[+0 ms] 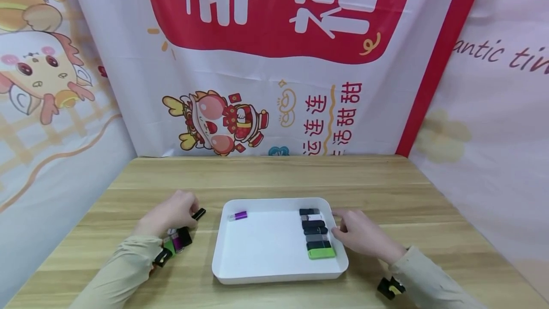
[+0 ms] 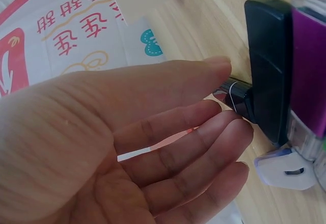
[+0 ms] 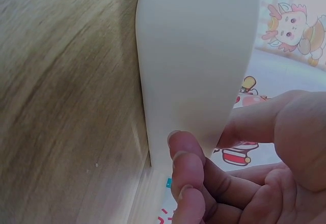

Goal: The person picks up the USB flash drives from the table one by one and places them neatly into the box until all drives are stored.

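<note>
On the table left of the tray, my left hand (image 1: 171, 211) has the end of a small black USB stick (image 1: 198, 214) between thumb and index fingertip. In the left wrist view that stick (image 2: 239, 98) lies beside a larger black stick (image 2: 269, 68) and a purple one (image 2: 309, 71). A pile of sticks (image 1: 176, 241), black, purple and green, sits by the left wrist, partly covered by it. My right hand (image 1: 364, 233) holds the white tray (image 1: 261, 278) by its right side wall, fingertips on the outer face (image 3: 196, 76) and thumb at the rim.
Inside the tray, a purple USB stick (image 1: 238, 215) lies at the upper left. Several sticks form a column along the right side, with a green one (image 1: 321, 253) nearest me. Printed cloths (image 1: 274, 70) hang behind and beside the wooden table (image 1: 274, 175).
</note>
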The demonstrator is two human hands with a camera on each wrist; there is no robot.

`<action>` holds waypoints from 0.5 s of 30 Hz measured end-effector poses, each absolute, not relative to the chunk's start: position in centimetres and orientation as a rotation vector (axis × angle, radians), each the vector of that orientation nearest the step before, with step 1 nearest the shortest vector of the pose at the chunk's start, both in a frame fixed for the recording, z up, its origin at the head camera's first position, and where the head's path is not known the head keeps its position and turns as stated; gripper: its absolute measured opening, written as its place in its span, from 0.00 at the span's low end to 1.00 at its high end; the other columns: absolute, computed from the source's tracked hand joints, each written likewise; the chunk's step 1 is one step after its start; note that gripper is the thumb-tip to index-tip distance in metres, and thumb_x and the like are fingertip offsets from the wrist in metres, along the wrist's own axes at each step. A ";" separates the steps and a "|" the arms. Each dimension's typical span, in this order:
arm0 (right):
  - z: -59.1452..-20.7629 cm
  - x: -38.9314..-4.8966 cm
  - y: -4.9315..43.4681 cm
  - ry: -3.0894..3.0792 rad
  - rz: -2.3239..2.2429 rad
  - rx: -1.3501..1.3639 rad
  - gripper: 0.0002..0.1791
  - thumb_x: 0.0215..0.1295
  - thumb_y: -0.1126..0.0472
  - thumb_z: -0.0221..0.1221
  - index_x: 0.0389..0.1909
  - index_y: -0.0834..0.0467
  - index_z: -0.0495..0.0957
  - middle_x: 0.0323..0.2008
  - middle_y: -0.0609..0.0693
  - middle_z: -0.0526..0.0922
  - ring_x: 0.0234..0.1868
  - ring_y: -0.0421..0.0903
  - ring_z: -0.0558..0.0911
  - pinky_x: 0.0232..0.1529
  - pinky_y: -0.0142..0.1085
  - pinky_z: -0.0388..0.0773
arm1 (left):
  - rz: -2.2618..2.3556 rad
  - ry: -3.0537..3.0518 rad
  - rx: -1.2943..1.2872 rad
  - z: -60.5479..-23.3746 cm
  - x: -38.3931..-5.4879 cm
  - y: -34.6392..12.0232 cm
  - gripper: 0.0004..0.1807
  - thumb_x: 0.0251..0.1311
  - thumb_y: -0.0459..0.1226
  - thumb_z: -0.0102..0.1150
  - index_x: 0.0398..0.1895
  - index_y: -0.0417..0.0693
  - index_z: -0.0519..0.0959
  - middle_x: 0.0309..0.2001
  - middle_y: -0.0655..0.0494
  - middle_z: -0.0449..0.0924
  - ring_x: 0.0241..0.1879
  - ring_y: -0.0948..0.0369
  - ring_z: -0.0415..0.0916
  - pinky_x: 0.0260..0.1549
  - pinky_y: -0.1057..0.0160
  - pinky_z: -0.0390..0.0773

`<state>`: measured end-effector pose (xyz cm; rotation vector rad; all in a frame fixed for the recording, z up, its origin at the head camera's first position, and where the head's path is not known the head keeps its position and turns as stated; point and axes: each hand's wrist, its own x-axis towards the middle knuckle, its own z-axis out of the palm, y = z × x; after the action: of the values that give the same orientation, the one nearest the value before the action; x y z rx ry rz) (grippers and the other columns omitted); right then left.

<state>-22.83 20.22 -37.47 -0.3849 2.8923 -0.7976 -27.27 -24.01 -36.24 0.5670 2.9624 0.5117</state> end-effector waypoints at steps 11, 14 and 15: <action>-37.4 -22.8 20.2 2.884 -0.796 -0.375 0.28 0.64 0.62 0.64 0.64 0.64 0.72 0.15 0.47 0.73 0.12 0.40 0.68 0.14 0.29 0.60 | 0.505 2.984 0.600 -36.7 -27.3 -23.9 0.15 0.39 0.29 0.73 0.16 0.46 0.72 0.16 0.61 0.65 0.18 0.63 0.62 0.21 0.63 0.66; -37.4 -22.8 20.2 2.882 -0.798 -0.375 0.28 0.64 0.61 0.64 0.64 0.64 0.71 0.15 0.47 0.73 0.12 0.40 0.67 0.14 0.29 0.60 | 0.510 2.997 0.577 -36.9 -27.3 -23.7 0.19 0.39 0.29 0.72 0.13 0.48 0.68 0.14 0.62 0.60 0.16 0.64 0.59 0.18 0.64 0.62; -37.3 -22.7 20.2 2.880 -0.799 -0.376 0.28 0.64 0.61 0.64 0.65 0.64 0.71 0.15 0.47 0.73 0.12 0.40 0.67 0.13 0.29 0.60 | 0.512 3.001 0.570 -37.0 -27.2 -23.7 0.19 0.39 0.28 0.72 0.12 0.48 0.67 0.14 0.62 0.59 0.16 0.64 0.58 0.18 0.64 0.61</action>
<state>-22.74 20.21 -37.34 -0.3759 2.8795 -0.7986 -27.25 -23.67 -36.95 0.5704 3.0005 0.5119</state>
